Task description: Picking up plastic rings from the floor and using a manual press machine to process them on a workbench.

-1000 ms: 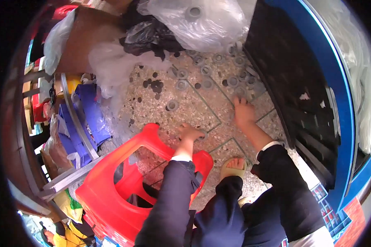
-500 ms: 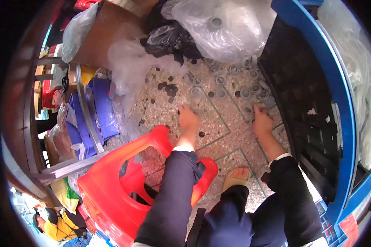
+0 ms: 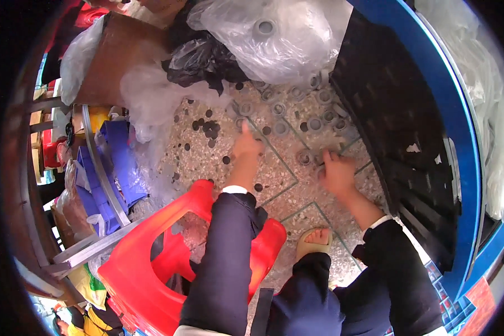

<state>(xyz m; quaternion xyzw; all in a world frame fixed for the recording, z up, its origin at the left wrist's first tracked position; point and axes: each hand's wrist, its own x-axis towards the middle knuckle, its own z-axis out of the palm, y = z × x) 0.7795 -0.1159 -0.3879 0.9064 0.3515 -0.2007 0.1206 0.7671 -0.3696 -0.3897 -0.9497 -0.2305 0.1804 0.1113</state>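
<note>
**Head view: our hands reach farther up into the rings**

Head view shows our two hands down on the speckled floor (image 3: 207, 162). Our left hand (image 3: 246, 148) is stretched out with one finger pointing up at a grey ring (image 3: 245, 108). The fingertip is just beside that ring. This hand grips nothing.

Our right hand (image 3: 337, 173) lies flat on the floor with its fingers spread. Its fingertips touch another ring (image 3: 305, 157). We cannot tell if it has pinched the ring or only touches it.

Half a second ago both hands were lower and closer to us. Now the left one has gone farther up the floor, toward the pile of rings (image 3: 319, 115). The right one has moved only a little.

The pile sits beside the black crate (image 3: 397, 123) with the blue rim. Small dark caps (image 3: 207, 127) lie to the left of it. A clear bag (image 3: 285, 39) rests above the pile. The red stool (image 3: 145, 263) stands under our left arm. Our foot (image 3: 313, 242) in a sandal is near the stool.
</note>
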